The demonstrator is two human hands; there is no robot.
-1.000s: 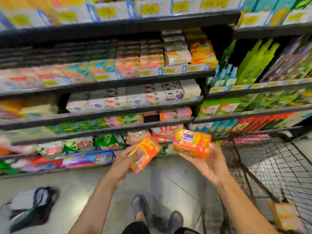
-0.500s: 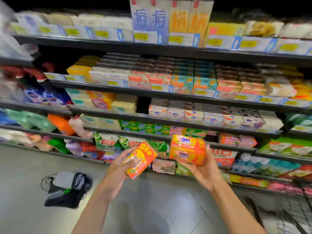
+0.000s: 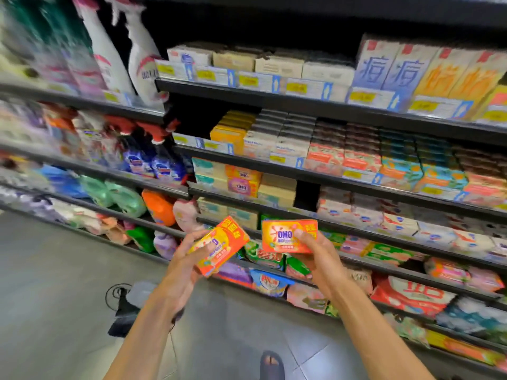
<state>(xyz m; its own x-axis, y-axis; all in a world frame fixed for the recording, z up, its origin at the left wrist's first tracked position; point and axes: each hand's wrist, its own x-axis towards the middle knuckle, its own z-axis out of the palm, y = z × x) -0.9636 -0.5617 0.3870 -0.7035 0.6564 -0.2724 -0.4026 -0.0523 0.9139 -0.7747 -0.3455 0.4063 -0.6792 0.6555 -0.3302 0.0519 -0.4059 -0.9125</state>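
Two orange-red OMO soap packs are held in front of a shop shelf. My left hand (image 3: 189, 259) grips the left pack (image 3: 219, 246), which is tilted with its upper end toward the right. My right hand (image 3: 318, 256) holds the right pack (image 3: 288, 237) upright, label facing me, thumb across its front. The two packs are a little apart. On the shelf above them, more OMO packs (image 3: 242, 182) are stacked beside a dark gap (image 3: 307, 196).
Black shelves (image 3: 301, 105) run across the view, filled with boxed soaps, spray bottles (image 3: 142, 61) at upper left and detergent bags (image 3: 123, 198) lower left. A dark bag (image 3: 126, 311) lies on the grey tiled floor. My sandalled foot (image 3: 271, 364) shows at the bottom.
The view has swung left, away from the wire cart, along the shelves. Both hands kept their packs and lifted slightly; the right pack now faces me flat on.
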